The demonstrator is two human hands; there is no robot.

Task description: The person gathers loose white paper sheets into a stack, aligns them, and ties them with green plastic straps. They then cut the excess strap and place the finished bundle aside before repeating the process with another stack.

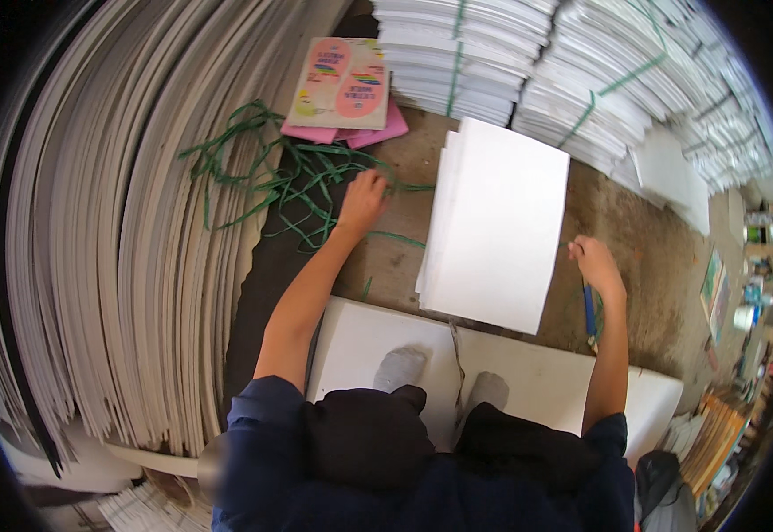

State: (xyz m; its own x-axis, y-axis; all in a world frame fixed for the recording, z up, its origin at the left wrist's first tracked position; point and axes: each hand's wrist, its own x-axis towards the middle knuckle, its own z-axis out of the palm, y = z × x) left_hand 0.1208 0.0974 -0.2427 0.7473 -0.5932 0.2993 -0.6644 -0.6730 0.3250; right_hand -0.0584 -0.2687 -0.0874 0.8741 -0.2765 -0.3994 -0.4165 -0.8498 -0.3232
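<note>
A thick stack of white paper sheets [502, 230] lies in front of me, slightly turned, its layers showing along the left edge. My left hand [365, 204] is left of the stack, fingers closed at a green plastic strap [416, 187] that runs to the stack's left edge. Beyond that hand spreads a loose tangle of the same green strapping [293, 186]. To the right of the stack is my right hand [596, 261], its fingers curled; what they hold, if anything, does not show. Below it a blue-handled tool [589, 310] lies on the floor, partly hidden by my forearm.
Tall paper piles [164, 177] line the left side. Strapped bundles of white paper [457, 53] stand along the back. A printed cardboard piece [342, 84] rests on pink sheets [391, 124]. My feet are on a white board [564, 372]. Assorted containers [745, 316] are at far right.
</note>
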